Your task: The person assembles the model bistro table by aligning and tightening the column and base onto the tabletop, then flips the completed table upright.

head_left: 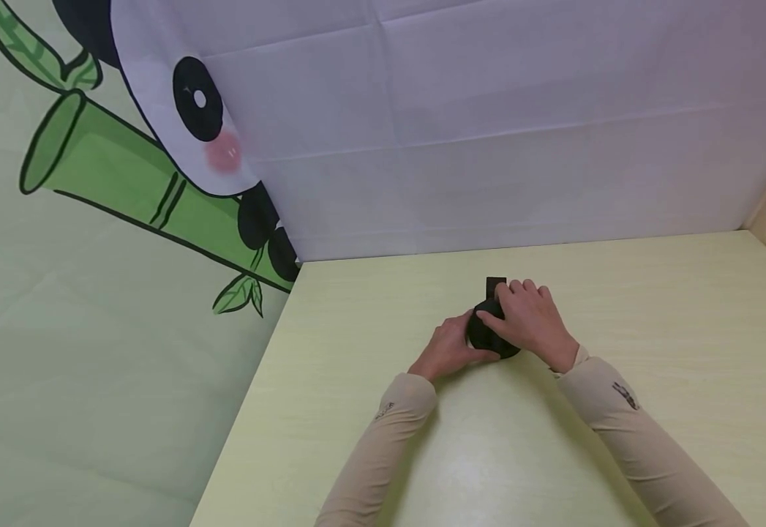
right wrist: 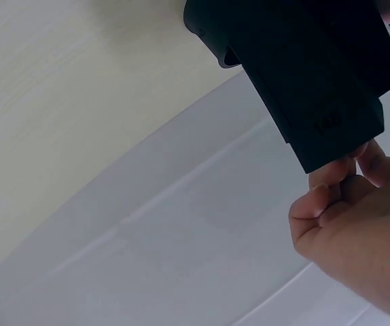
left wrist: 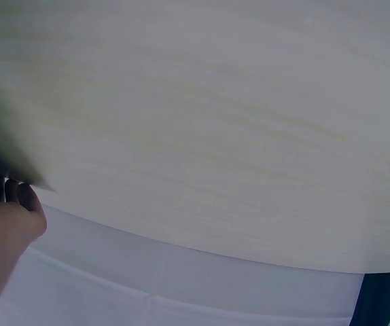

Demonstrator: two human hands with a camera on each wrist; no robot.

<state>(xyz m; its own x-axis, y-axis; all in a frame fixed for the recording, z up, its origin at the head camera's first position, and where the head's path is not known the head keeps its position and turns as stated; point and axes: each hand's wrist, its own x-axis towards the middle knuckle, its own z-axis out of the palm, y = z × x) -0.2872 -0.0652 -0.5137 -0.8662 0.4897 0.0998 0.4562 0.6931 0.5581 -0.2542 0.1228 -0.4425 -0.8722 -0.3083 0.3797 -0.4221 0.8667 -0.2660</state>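
Observation:
A black object (head_left: 484, 333) stands on the table, gripped between both hands; its exact kind is unclear. A flat dark strip (head_left: 496, 287) juts from its far side. In the right wrist view the black object (right wrist: 304, 81) has a boxy, straight-edged body with faint markings near one end and a rounded part at the other. My left hand (head_left: 453, 350) holds its left and near side, thumb along the front. From the right, my right hand (head_left: 529, 318) grips its top and right side. At the left wrist view's edge, a hand (left wrist: 8, 227) shows only partly.
The pale wood-grain table (head_left: 652, 329) runs back to a white cloth backdrop (head_left: 488, 146). On the left hangs a pale green cloth (head_left: 93, 351) printed with bamboo and part of a panda. The table's left edge slants down toward the near side.

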